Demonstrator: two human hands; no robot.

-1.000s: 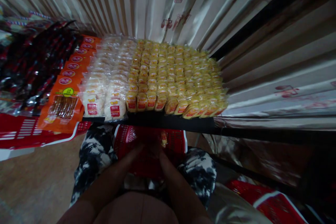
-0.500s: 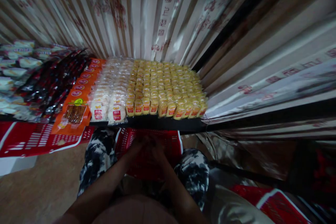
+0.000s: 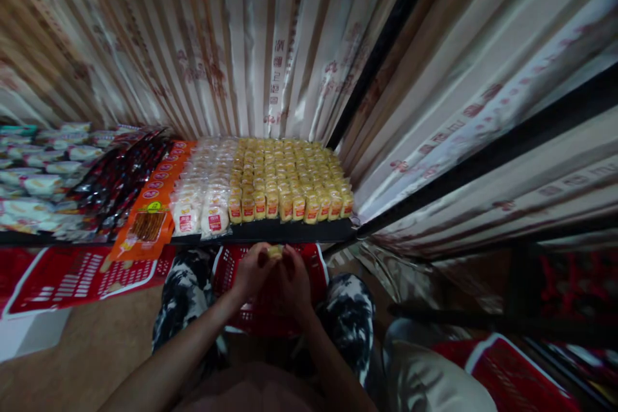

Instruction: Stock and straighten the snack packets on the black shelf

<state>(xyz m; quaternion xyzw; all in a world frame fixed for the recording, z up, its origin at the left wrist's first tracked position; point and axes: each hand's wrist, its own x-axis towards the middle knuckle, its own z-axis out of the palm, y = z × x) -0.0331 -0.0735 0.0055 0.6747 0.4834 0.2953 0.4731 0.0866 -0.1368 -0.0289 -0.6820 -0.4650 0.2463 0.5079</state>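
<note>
My left hand (image 3: 253,271) and my right hand (image 3: 295,278) meet above the red basket (image 3: 261,318) between my knees. A small yellow snack packet (image 3: 275,252) is pinched between the fingers of both hands. Just beyond, rows of yellow snack packets (image 3: 290,180) with red labels stand tightly packed on the black shelf (image 3: 284,230). To their left are white round snack packets (image 3: 215,215), also with red labels. The inside of the basket is too dark to make out its contents.
An orange snack bag (image 3: 147,225), dark shiny packets (image 3: 116,183) and white packets (image 3: 38,183) line the shelf's left side. Other red baskets stand below left (image 3: 62,277) and at lower right (image 3: 516,373). Pleated curtains (image 3: 251,45) and a black pole (image 3: 367,71) rise behind.
My hands have come up from low in the basket, and the yellow snack packet now shows between them. The view has shifted, so the shelf sits lower in it.
</note>
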